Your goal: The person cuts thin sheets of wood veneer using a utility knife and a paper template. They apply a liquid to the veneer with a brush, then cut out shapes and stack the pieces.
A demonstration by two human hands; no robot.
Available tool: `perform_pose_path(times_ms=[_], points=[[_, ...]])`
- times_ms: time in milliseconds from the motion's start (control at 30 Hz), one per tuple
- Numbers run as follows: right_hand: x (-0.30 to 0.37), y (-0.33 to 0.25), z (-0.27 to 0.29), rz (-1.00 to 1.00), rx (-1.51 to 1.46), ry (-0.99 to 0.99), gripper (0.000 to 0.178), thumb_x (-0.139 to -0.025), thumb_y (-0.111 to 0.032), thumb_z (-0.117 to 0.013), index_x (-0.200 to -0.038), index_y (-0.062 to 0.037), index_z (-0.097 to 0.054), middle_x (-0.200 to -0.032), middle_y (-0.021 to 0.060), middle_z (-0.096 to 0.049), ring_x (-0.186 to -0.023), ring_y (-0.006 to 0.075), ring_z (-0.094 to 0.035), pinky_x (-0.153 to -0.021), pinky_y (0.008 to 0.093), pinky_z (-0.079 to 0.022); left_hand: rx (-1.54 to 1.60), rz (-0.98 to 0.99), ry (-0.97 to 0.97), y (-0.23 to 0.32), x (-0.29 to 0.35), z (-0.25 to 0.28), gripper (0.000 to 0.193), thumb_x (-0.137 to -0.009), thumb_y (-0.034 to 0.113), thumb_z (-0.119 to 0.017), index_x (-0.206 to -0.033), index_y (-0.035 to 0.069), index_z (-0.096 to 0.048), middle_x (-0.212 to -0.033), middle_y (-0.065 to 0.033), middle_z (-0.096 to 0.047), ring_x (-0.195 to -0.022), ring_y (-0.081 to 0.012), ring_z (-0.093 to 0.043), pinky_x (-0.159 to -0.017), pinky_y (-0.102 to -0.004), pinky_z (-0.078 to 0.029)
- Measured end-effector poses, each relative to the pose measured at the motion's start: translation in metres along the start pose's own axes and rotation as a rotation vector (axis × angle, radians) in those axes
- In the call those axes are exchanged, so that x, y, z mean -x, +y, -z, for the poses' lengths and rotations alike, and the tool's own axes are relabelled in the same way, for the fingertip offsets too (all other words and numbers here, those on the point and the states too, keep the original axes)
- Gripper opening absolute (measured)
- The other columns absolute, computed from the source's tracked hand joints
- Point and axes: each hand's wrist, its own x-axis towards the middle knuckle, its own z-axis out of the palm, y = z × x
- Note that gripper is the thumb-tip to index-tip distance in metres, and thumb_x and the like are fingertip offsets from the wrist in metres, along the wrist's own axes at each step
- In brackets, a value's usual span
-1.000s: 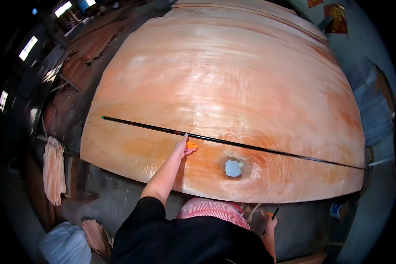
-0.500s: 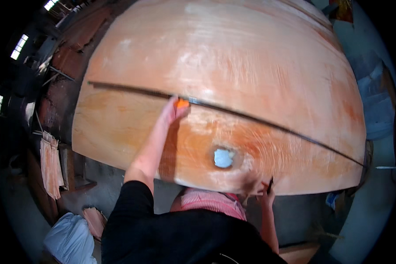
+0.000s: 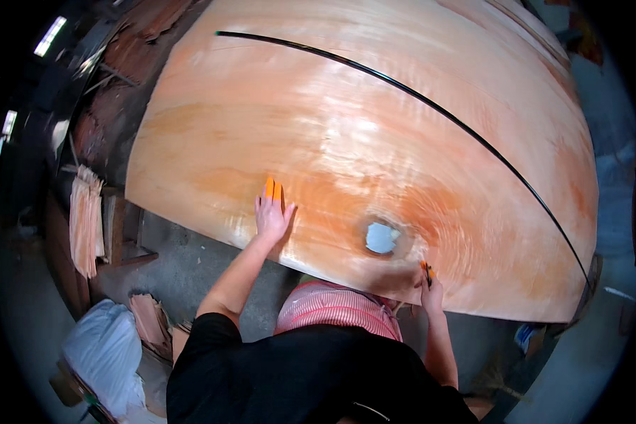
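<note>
A large sheet of pinkish-tan wood veneer (image 3: 212, 141) spreads out before me. My left hand (image 3: 272, 215), with orange covers on some fingertips, lies fingers outstretched on its near left part and holds nothing. Near the sheet's front edge, my right hand (image 3: 432, 288) is closed round a small slim dark tool (image 3: 426, 275) whose exact kind I cannot make out; orange shows at these fingers too. Farther off, a long thin black strip (image 3: 431, 104) lies curving across the veneer, touched by neither hand. Between the hands is a pale blue-white patch (image 3: 381, 238) with a dark rim.
Veneer offcuts (image 3: 85, 222) stand at the left beside a wooden frame. A white sack (image 3: 106, 353) sits on the floor at lower left, near more veneer scraps (image 3: 150, 321). The sheet's front edge runs close to my pink-and-white striped apron (image 3: 332, 307).
The black strip has moved away from me across the sheet. My left hand has let go of it and come nearer, fingers now stretched out. My right hand still grips the dark tool.
</note>
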Motion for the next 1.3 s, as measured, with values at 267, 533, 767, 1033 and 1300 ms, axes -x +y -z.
perform_pose_path(times_ms=[267,533,767,1033,1300], points=[[0.048,-0.045,-0.044,-0.055,0.094,-0.1,0.013,-0.078,-0.007,-0.045,-0.085,0.0015,-0.052,-0.057,0.0059,-0.055,-0.052,0.0126,-0.051,-0.051,0.0251,-0.04,-0.085,0.083,-0.168,-0.064,0.056,-0.015,0.074,-0.073,0.052,-0.039,-0.123,0.0,-0.024,-0.131,-0.0142,-0.016,-0.121,-0.0238,-0.014,-0.098,-0.0448,-0.003],[0.121,-0.045,-0.118,-0.001,0.123,-0.153,0.015,-0.077,-0.003,-0.044,-0.09,0.0013,-0.05,-0.059,0.0041,-0.054,-0.055,0.0093,-0.05,-0.055,0.0235,-0.041,-0.039,-0.033,-0.277,-0.08,0.08,0.009,0.081,-0.071,0.059,-0.035,-0.123,-0.002,-0.022,-0.13,-0.0147,-0.017,-0.122,-0.0229,-0.012,-0.098,-0.0436,-0.003],[0.168,-0.036,-0.163,-0.054,0.302,-0.229,0.019,-0.075,-0.01,-0.049,-0.091,-0.0007,-0.052,-0.063,0.009,-0.057,-0.058,0.016,-0.055,-0.056,0.0283,-0.042,0.125,-0.083,-0.132,-0.103,0.095,0.017,0.071,-0.073,0.048,-0.045,-0.121,-0.001,-0.026,-0.127,-0.016,-0.022,-0.119,-0.0258,-0.019,-0.097,-0.0438,-0.01],[0.194,-0.04,-0.215,0.172,0.354,-0.23,0.022,-0.073,-0.011,-0.051,-0.093,-0.0024,-0.053,-0.07,0.0149,-0.057,-0.064,0.0232,-0.056,-0.06,0.0301,-0.043,0.269,0.087,-0.198,-0.188,0.238,0.042,0.062,-0.074,0.037,-0.05,-0.118,0.0,-0.029,-0.123,-0.0195,-0.027,-0.11,-0.0307,-0.033,-0.09,-0.038,-0.03],[0.25,-0.008,-0.306,0.042,-0.052,-0.356,0.022,-0.076,-0.004,-0.045,-0.096,-0.0056,-0.054,-0.063,0.0038,-0.054,-0.058,0.0108,-0.051,-0.057,0.0243,-0.04,0.327,0.388,-0.448,-0.293,0.391,0.07,0.062,-0.076,0.042,-0.043,-0.118,-0.001,-0.03,-0.12,-0.0215,-0.032,-0.111,-0.0316,-0.032,-0.091,-0.0365,-0.029]])
